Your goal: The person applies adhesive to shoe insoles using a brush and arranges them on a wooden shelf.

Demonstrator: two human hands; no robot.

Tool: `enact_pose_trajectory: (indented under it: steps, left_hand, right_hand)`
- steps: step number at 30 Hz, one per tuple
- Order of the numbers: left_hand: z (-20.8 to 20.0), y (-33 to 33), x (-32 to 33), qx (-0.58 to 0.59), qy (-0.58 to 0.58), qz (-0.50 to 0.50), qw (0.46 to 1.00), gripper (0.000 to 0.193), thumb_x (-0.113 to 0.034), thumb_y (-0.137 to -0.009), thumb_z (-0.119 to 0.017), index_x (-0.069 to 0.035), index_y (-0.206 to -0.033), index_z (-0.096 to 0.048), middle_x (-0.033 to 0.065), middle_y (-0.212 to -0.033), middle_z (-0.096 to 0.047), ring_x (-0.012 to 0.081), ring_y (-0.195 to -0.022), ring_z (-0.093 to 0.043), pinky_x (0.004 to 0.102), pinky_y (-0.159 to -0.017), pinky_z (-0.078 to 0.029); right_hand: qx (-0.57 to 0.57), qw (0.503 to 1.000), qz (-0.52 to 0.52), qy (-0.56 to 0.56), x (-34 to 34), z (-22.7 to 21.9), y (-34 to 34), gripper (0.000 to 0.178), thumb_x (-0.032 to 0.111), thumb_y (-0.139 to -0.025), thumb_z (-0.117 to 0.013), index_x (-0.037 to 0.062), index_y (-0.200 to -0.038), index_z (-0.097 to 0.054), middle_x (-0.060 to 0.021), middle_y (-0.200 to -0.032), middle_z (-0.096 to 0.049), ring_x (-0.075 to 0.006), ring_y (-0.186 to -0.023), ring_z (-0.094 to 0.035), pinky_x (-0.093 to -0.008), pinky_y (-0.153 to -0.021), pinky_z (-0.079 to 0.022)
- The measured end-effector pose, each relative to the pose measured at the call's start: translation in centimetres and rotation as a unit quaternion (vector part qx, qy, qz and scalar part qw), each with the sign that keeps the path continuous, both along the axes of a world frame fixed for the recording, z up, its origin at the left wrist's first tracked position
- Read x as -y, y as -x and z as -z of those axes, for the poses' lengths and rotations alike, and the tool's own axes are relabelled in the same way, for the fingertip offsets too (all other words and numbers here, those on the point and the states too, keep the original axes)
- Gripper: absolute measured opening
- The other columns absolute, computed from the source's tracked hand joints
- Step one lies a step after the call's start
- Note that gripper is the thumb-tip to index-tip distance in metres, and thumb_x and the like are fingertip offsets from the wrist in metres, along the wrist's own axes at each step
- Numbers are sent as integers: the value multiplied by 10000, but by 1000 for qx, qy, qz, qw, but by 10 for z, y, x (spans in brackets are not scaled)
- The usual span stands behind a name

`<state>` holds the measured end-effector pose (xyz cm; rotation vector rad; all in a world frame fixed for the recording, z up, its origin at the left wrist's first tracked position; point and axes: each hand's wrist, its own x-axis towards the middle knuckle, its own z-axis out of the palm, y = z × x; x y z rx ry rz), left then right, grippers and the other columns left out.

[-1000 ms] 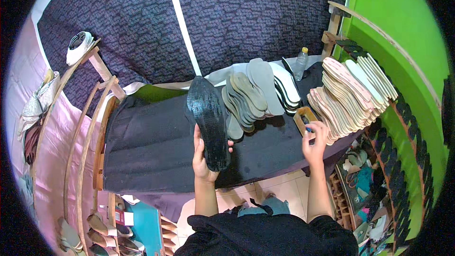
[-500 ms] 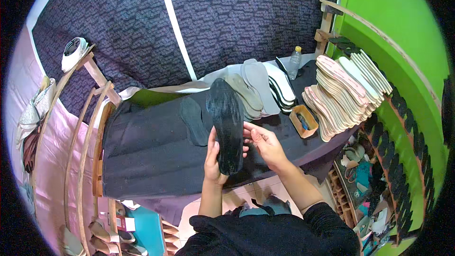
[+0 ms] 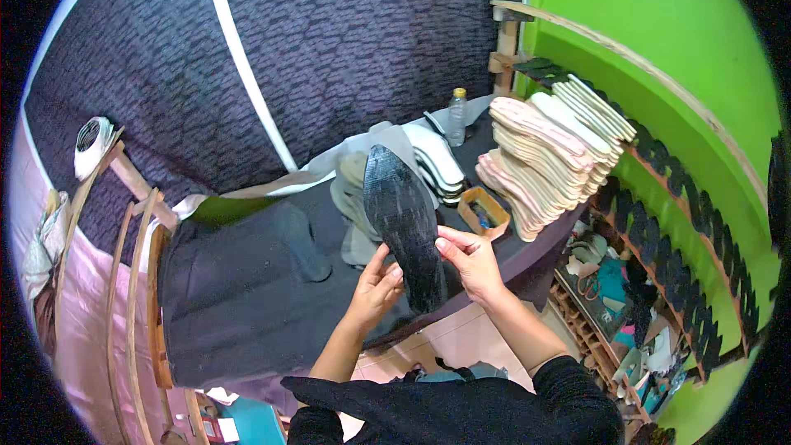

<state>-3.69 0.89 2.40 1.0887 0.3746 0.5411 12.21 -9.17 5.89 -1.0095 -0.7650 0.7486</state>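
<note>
Over the front of the cloth-covered table, a glossy black shoe sole (image 3: 401, 227) is held up lengthwise, its rounded end pointing away from me. My left hand (image 3: 376, 292) grips its left edge near the lower half, thumb on the face. On the opposite edge, my right hand (image 3: 471, 265) pinches the sole between thumb and fingers. A dark grey sole (image 3: 303, 247) lies flat on the cloth to the left. Behind the held sole, grey-beige soles (image 3: 350, 198) are piled and partly hidden.
White-and-black soles (image 3: 437, 163) and tall stacks of cream insoles (image 3: 544, 161) fill the table's right side. Between them and me sits a yellow box (image 3: 484, 213). A clear bottle (image 3: 458, 119) stands behind. Racks of black soles (image 3: 651, 239) line the right; wooden rails (image 3: 136, 297) rise left.
The view has swung right, so the table shifts leftward in it. My right hand now pinches the sole's right edge, and the sole has tilted, its far end leaning left.
</note>
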Motion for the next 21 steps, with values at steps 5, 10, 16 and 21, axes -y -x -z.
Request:
enact_pose_trajectory:
  steps: [5, 10, 16, 21]
  left_hand:
    - [-13, -37, 18, 90, -53, 53, 993, 573, -83, -894, -523, -115, -1403, -261, 110, -1223, -528, 160, -1012, -553, 300, -848, -444]
    - [-37, -87, 56, 155, -84, 150, 973, 552, -69, -907, -485, -117, -1405, -252, 141, -1191, -551, 208, -1009, -573, 350, -862, -460]
    - [-52, -147, 135, 291, -50, 277, 914, 524, -82, -932, -425, -158, -1414, -234, 194, -1210, -531, 299, -1032, -572, 423, -862, -466]
    - [-67, -190, 214, 306, -9, 289, 907, 583, -237, -919, -477, -193, -1423, -187, 212, -1131, -562, 382, -871, -622, 481, -804, -495]
  right_hand:
    - [8, 996, 76, -39, 43, -3, -23, 285, 111, -820, -666, -19, -1069, -625, -41, -860, -656, -72, -728, -566, -223, -669, -470]
    - [33, 983, 178, -35, 114, -18, -46, 276, 103, -812, -676, -27, -1051, -630, -68, -910, -659, -86, -793, -583, -228, -734, -477]
    - [84, 958, 266, -63, 217, -31, -71, 250, 67, -817, -660, -24, -1049, -631, -67, -933, -659, -87, -816, -591, -225, -759, -477]
    - [47, 929, 359, -73, 312, -43, -81, 240, 57, -799, -679, -12, -1026, -642, -60, -902, -664, -79, -770, -599, -230, -721, -491]
